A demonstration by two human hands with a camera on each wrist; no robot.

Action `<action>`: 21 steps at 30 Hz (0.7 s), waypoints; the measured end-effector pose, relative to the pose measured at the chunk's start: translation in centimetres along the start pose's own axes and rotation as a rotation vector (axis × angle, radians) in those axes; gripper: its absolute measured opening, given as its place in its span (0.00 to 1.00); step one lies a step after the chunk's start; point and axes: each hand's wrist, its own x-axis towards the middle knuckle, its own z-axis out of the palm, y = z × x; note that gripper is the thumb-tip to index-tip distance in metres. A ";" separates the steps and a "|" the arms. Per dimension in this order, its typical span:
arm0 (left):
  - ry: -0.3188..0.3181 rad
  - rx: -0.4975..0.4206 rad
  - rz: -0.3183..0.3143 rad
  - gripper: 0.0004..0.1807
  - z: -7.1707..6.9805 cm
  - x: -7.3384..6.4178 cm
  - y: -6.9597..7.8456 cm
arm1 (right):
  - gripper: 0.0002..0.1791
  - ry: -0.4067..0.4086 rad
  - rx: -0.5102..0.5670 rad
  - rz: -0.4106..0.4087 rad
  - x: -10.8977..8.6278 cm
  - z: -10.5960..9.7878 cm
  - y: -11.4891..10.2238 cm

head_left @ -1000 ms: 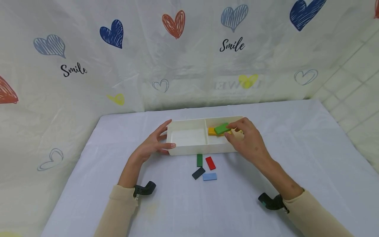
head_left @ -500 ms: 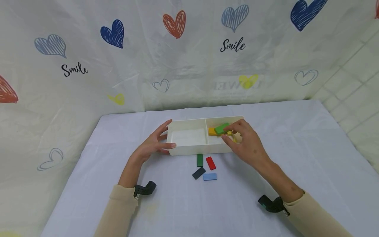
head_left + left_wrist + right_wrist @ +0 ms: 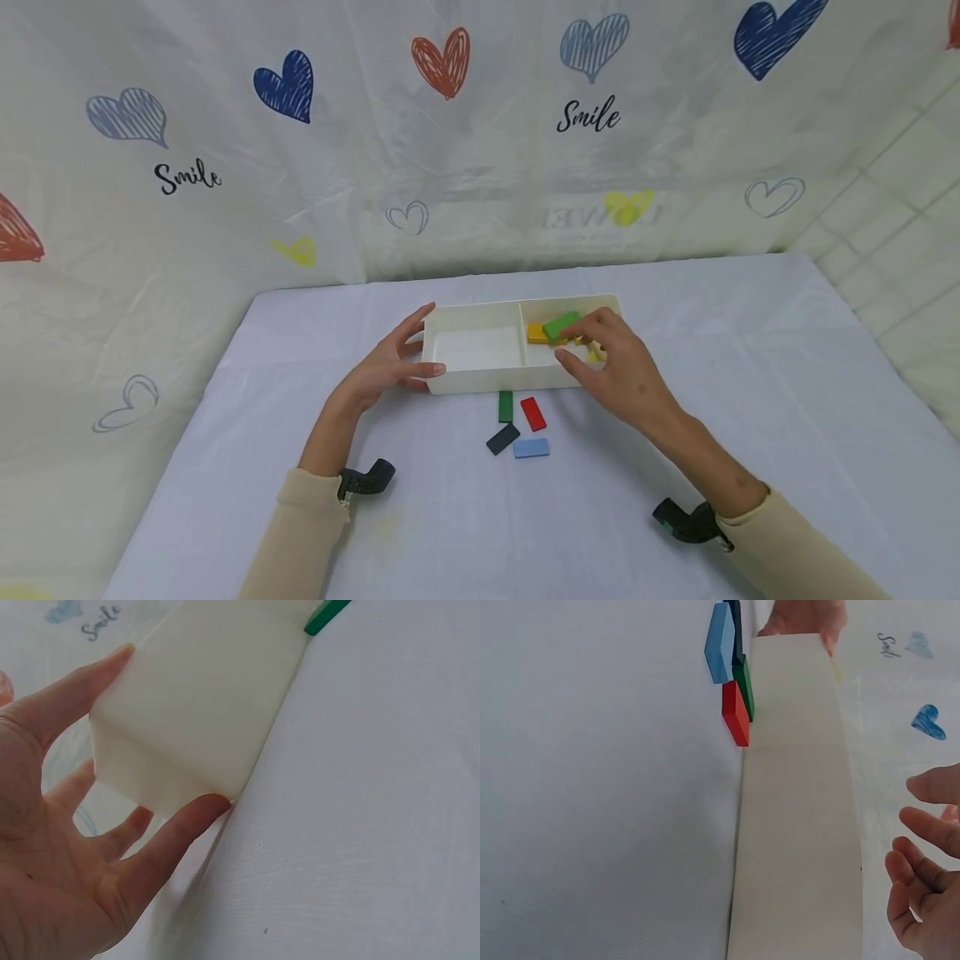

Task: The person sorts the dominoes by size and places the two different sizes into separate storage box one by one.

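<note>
A white two-compartment box (image 3: 480,382) sits on the table. My left hand (image 3: 386,367) holds its left end, thumb on the front side and fingers round the end toward the back, as the left wrist view shows. A light green block (image 3: 562,325) lies tilted on a yellow block (image 3: 536,334) in the right compartment. Over that compartment is my right hand (image 3: 622,362), thumb and fingers apart. Only bare fingertips (image 3: 915,785) show in the right wrist view, nothing between them. More yellow pieces are partly hidden behind this hand.
In front of the box lie a dark green block (image 3: 506,407), a red block (image 3: 533,413), a black block (image 3: 503,439) and a light blue block (image 3: 532,448). A white cloth (image 3: 450,533) covers the table. Behind it hangs a sheet (image 3: 495,150) printed with hearts.
My right hand has let go of the light green block, its thumb and fingers drawing back slightly toward me and to the left. The left hand and the box stay in place.
</note>
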 end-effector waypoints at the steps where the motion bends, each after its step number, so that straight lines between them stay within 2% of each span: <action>1: 0.001 0.001 0.000 0.53 0.0 0.0 0.0 | 0.13 -0.002 -0.003 -0.003 0.0 0.1 0.0; 21: 0.006 -0.004 -0.005 0.53 -0.2 0.0 -0.2 | 0.13 -0.028 -0.017 -0.044 -0.7 0.5 -0.4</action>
